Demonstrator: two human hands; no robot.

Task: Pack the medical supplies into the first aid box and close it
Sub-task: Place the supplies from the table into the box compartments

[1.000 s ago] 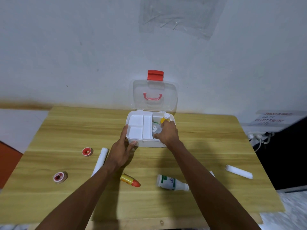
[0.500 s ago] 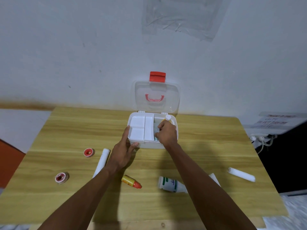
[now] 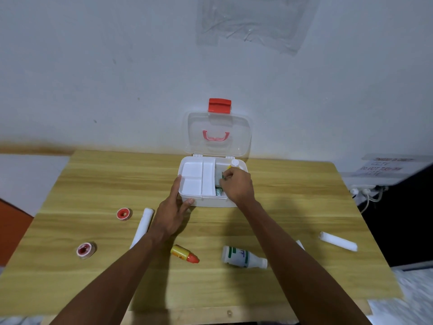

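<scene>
The white first aid box (image 3: 208, 201) stands at the table's back, its clear lid (image 3: 219, 134) with a red latch upright against the wall. My left hand (image 3: 174, 208) rests on the box's front left corner, fingers along the side wall and thumb on the front. My right hand (image 3: 236, 185) reaches into the right compartment, fingers curled on a small bottle whose white cap (image 3: 234, 163) shows beyond them. On the table lie two red tape rolls (image 3: 123, 214) (image 3: 86, 249), a white gauze roll (image 3: 143, 225), a yellow dropper bottle (image 3: 184, 254), a white bottle (image 3: 243, 257) and another gauze roll (image 3: 338, 241).
A further white roll (image 3: 300, 244) peeks out from behind my right forearm. The box's left half holds a white divided tray (image 3: 195, 178). A power strip with cables (image 3: 365, 191) and a paper sign (image 3: 386, 166) sit off the table's right edge.
My right hand has lowered the small bottle deeper into the right compartment. My left hand has stayed on the box's corner.
</scene>
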